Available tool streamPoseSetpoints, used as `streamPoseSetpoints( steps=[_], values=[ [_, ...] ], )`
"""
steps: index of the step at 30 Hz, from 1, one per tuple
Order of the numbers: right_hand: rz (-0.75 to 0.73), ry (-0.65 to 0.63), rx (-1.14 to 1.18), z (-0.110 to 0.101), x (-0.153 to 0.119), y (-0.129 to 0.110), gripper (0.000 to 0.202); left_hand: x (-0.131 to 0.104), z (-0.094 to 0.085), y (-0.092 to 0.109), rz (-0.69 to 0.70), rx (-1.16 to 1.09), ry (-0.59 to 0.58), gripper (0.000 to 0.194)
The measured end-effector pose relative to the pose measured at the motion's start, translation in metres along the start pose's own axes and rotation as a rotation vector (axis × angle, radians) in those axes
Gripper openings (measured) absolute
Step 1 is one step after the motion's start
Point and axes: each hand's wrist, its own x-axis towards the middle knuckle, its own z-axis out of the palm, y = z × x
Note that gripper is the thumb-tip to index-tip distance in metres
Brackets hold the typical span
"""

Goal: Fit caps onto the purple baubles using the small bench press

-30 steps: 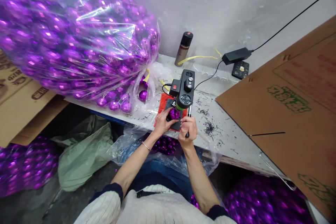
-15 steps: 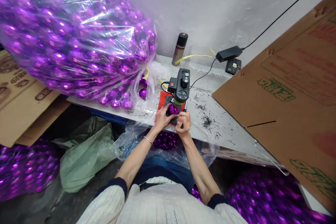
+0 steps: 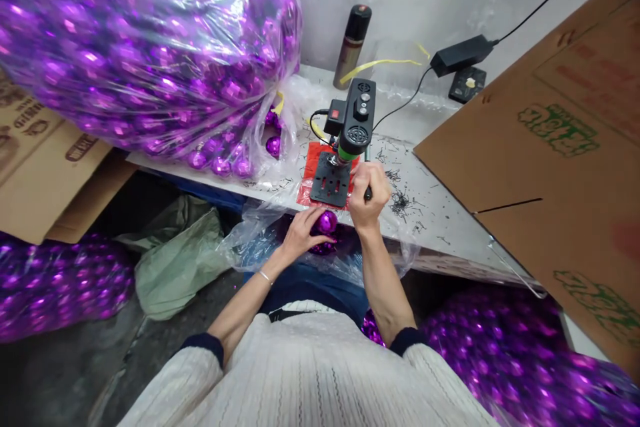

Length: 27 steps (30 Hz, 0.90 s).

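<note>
A shiny purple bauble [image 3: 327, 221] sits between the thumb and fingers of my left hand [image 3: 301, 235], just in front of the table edge. Beneath it, more purple baubles show in an open clear plastic bag at my lap. My right hand [image 3: 369, 193] is closed around the black lever handle [image 3: 369, 193] of what looks like a small bench drill press [image 3: 356, 121]. The machine has a black body, a green ring and a red switch. Its slotted black base plate [image 3: 330, 181] carries no bauble and rests on a red sheet [image 3: 311, 167].
A big clear bag of purple baubles [image 3: 150, 60] fills the left. Cardboard boxes stand at right [image 3: 540, 167] and left [image 3: 55, 167]. Behind the machine are a spray can [image 3: 353, 47] and a power adapter [image 3: 463, 55]. Black scraps [image 3: 400, 201] litter the table [image 3: 440, 213].
My left hand has drawn the bauble off the base plate toward me, over the lap bag. My right hand stays on the lever handle, slightly farther right of the machine. The camera view has shifted.
</note>
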Motion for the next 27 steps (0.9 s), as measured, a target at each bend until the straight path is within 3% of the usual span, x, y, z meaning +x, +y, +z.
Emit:
streamPoseSetpoints(
  steps=[2,4,7,10,12,14,18,20,22,27],
  values=[
    [-0.007,0.002,0.006,0.001,-0.005,0.003,0.029,-0.011,-0.001,-0.001,0.017,0.053,-0.015,0.089],
    [-0.018,0.000,0.012,0.001,-0.008,0.005,0.027,-0.004,-0.004,-0.001,0.044,0.062,0.086,0.079],
    [-0.035,-0.010,0.023,0.000,-0.008,0.005,0.025,0.037,-0.021,-0.003,0.069,0.082,0.362,0.049],
    [-0.041,-0.013,0.019,0.001,-0.009,0.005,0.025,0.097,-0.055,-0.011,0.012,0.211,0.535,0.041],
    [-0.043,-0.009,0.014,0.001,-0.010,0.005,0.026,0.132,-0.081,-0.019,-0.095,0.326,0.486,0.039],
    [-0.041,-0.006,0.011,0.002,-0.012,0.005,0.026,0.158,-0.101,-0.027,-0.258,0.447,0.339,0.036],
    [-0.041,-0.006,0.015,0.002,-0.013,0.006,0.026,0.184,-0.120,-0.038,-0.589,0.561,0.033,0.038],
    [-0.041,-0.008,0.017,0.002,-0.013,0.006,0.025,0.190,-0.122,-0.043,-0.644,0.481,-0.008,0.045],
    [-0.042,-0.011,0.018,0.002,-0.013,0.006,0.025,0.192,-0.122,-0.046,-0.649,0.295,0.044,0.053],
    [-0.046,-0.030,0.016,0.000,-0.010,0.006,0.023,0.179,-0.130,-0.035,-0.596,-0.483,0.418,0.058]
  ],
)
